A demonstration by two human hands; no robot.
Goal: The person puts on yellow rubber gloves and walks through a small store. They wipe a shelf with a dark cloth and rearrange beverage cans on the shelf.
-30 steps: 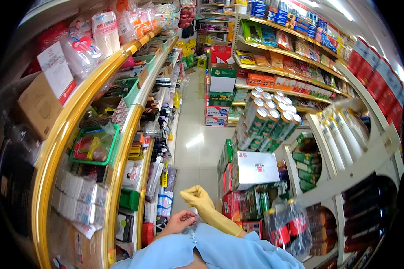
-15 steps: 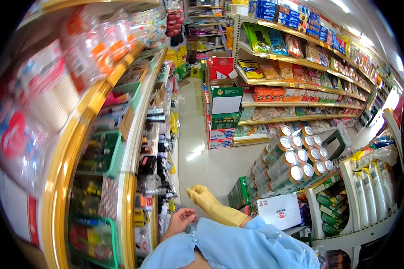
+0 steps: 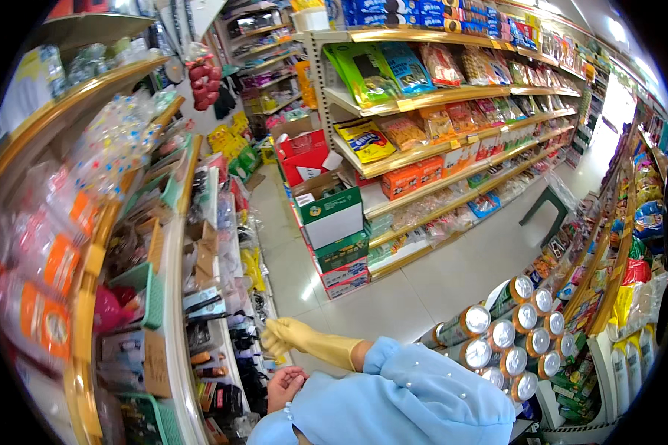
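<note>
Since the earlier frame the view has swung right; right hand [image 3: 283,337], yellow-gloved, now reaches left toward small packets [image 3: 239,337] on the lower shelf [image 3: 172,297]. Gloved fingers loosely curled, grip unclear. Left hand [image 3: 283,386] bare, half-open, empty, below it.

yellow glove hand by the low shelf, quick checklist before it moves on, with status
1. Right hand in its yellow glove in view: ok.
2. Gloved fingers at the hanging packets on the left shelf: ok; whether they grip anything: cannot tell.
3. Left hand bare, palm up, nothing seen in it: ok.
4. Aisle floor ahead passable: ok.
5. Stacked cartons standing square: ok.
6. Tin cans close to the right elbow: not ok.
</note>
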